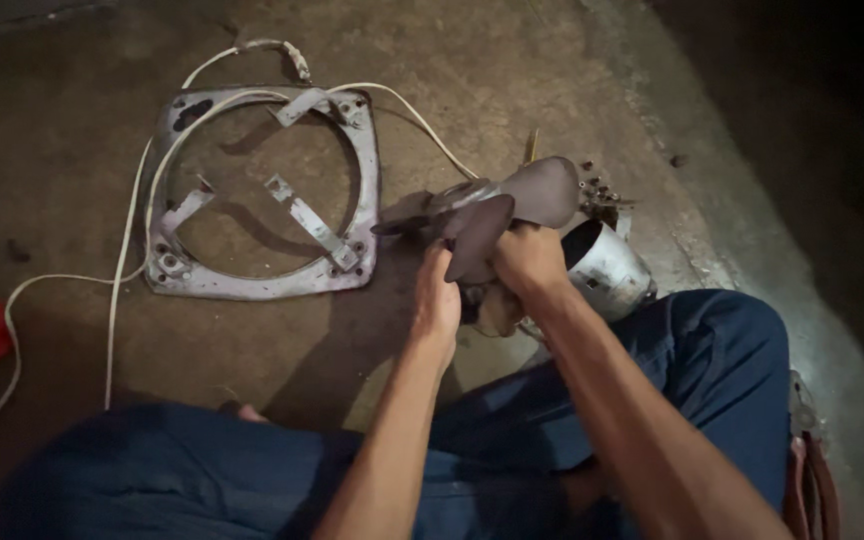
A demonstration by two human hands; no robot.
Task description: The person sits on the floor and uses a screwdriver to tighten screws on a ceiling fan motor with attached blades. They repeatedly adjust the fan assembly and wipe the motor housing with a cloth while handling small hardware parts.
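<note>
Dim concrete floor [512,60], seen from above a seated person's knees. Both hands hold a dusty fan blade [512,205]: left hand [439,300] cupping beneath, right hand [527,260] with fingers closed on the hub. Likely light, stiff, thin-edged; best gripped at the hub. A square metal fan frame [262,190] lies left.

Pretty dim in here, just a rough, stained grey-brown concrete floor [72,120], lit brightest around the middle and going nearly black toward the right edge.
</note>
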